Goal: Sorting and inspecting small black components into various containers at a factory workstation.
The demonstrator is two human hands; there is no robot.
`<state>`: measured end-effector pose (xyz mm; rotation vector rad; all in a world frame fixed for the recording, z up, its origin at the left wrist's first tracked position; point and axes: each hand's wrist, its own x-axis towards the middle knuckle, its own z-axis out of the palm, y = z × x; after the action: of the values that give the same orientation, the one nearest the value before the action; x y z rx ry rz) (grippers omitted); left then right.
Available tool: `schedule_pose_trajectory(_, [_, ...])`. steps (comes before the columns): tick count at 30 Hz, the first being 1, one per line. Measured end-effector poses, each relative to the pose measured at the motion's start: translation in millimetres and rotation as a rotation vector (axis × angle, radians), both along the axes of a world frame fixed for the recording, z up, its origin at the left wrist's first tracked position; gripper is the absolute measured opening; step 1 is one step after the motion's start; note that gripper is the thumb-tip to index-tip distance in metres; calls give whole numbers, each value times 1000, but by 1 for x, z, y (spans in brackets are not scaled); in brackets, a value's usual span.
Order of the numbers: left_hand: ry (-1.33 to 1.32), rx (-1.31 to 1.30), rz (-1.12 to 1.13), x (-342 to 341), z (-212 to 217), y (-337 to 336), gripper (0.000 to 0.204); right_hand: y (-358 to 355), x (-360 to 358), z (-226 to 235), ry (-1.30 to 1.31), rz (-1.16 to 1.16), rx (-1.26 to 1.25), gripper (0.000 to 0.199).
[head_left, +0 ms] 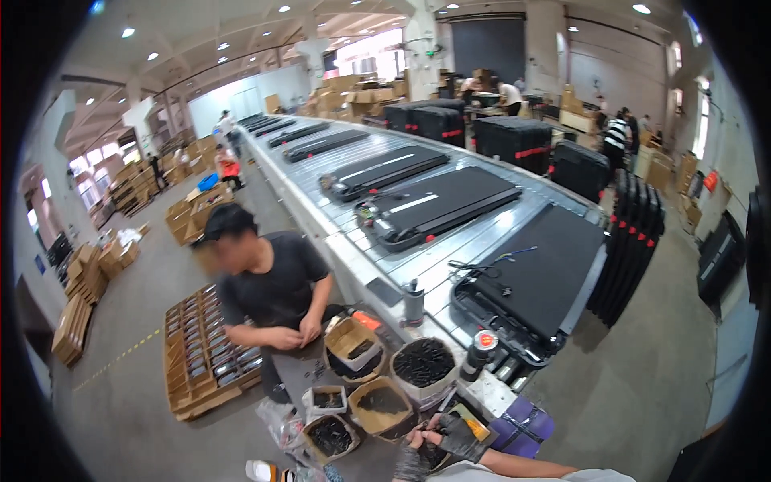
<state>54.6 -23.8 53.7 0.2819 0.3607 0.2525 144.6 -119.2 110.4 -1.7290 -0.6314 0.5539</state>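
**Hands low at the tubs of black hardware**

Hands first: both of mine sit at the very bottom of the view, just below the cluster of tubs. My left hand (412, 463) wears a dark fingerless glove, fingers curled in; I can't tell if they're pinching anything. My right hand (459, 435), gloved the same way, lies across a small open box (475, 423) with a yellow-orange inside, fingers together and touching it, though whether it's a real grip I can't make out.

Taking the white bucket (422, 367) heaped with small black parts as the landmark: a brown cardboard tub (381, 404) of similar bits sits just below-left of it, touching or nearly so, another tub (354, 348) just left of it, and two smaller ones (329, 435) further down-left. Right of the bucket stands a dark can with an orange-and-white cap (480, 352); above it, a grey bottle (414, 301).

Left of the bucket a co-worker in a black shirt (273, 281) leans over the worktop (309, 377), both hands together. Behind the bucket a long metal line (462, 241) carries flat black treadmill-like units (538, 273) away into the hall. Left of the co-worker, a pallet (201, 353) on the floor holds rows of small items.
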Motion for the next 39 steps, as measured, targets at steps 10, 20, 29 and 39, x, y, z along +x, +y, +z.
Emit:
schedule_pose_trajectory(10, [186,114,-5,3,-18,5,23,0,1,-2,37,-20,160,23])
schedule_pose_trajectory(20, [179,31,38,-17,-8,9,21,-40,15,-63,1267,-178,352,26])
schedule_pose_trajectory(29, [189,264,131,-24,25,37,18,-8,18,-5,1227,131,496,41])
schedule_pose_trajectory(39, [185,153,67,-34,23,26,18,-13,17,13,1130,164,388,41])
